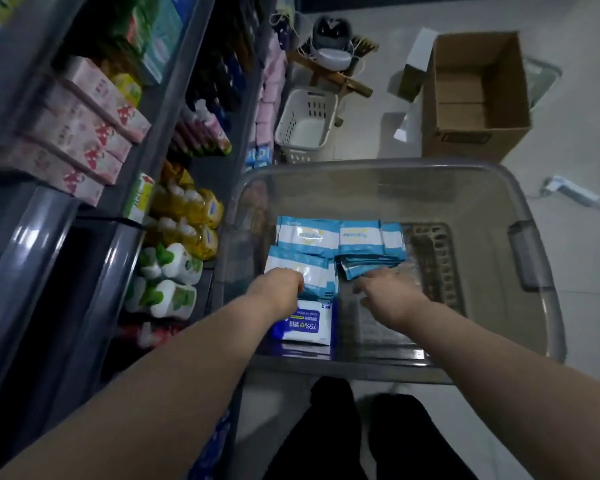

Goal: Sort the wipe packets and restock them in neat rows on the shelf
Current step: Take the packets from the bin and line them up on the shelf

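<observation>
On the floor, just right of the shelf, a bin. Inside it, toward the left and middle, wipe packets in stacks, two behind two; nearest the front wall, an alcohol wipe packet. On the near-left stack, the left hand; at the near-right one, the right hand. Behind the bin, a basket, with a cardboard box to its right.

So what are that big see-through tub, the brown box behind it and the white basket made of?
Tub: seemingly clear, glossy hard plastic; the floor shows through its walls. Brown box: matte cardboard, likely corrugated, judging by its folded flaps and raw brown faces. White basket: probably moulded plastic, smooth, with slots cut in its sides.
</observation>
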`<state>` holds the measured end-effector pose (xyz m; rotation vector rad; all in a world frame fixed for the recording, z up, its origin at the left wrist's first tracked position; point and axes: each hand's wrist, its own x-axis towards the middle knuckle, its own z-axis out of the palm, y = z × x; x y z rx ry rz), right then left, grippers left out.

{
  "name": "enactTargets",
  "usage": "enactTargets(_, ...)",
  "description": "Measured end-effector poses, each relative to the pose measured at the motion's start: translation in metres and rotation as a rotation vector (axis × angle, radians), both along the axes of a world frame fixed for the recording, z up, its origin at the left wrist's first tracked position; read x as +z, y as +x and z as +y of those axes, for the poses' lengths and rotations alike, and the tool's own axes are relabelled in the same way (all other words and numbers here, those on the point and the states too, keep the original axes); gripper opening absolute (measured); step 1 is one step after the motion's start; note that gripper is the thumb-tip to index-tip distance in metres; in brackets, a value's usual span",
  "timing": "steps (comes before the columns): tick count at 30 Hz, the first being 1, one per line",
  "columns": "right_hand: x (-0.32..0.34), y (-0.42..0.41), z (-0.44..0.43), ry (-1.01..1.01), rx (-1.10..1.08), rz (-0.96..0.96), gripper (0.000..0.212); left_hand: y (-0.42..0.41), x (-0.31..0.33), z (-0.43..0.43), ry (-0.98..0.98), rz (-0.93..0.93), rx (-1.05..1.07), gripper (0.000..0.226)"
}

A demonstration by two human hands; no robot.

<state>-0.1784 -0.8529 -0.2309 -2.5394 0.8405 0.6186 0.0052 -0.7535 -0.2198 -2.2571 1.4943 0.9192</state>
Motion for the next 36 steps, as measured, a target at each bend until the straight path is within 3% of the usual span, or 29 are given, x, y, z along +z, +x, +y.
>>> enactTargets(9, -0.072, 0.047, 0.015, 0.14, 0.195, 0.02, 0.033, 0.003, -0.048, 0.006, 0.15, -0.055, 0.046, 0.033)
enactTargets(19, -0.07, 0.027, 0.009, 0.178, 0.065, 0.066, 0.034, -0.001, -0.038, 0.01, 0.166, -0.022, 0.101, 0.032)
enactTargets(24, -0.054, -0.023, -0.021, 0.087, -0.061, 0.192, 0.035, -0.011, -0.051, -0.003, 0.163, -0.037, -0.046, 0.036)
enactTargets(30, -0.054, -0.036, -0.019, 0.1, -0.187, 0.16, 0.041, -0.029, -0.073, -0.003, 0.265, -0.058, -0.232, 0.042)
enactTargets(36, -0.045, -0.033, -0.011, 0.113, -0.278, 0.094, 0.032, -0.033, -0.063, -0.009, 0.185, -0.19, -0.331, 0.025)
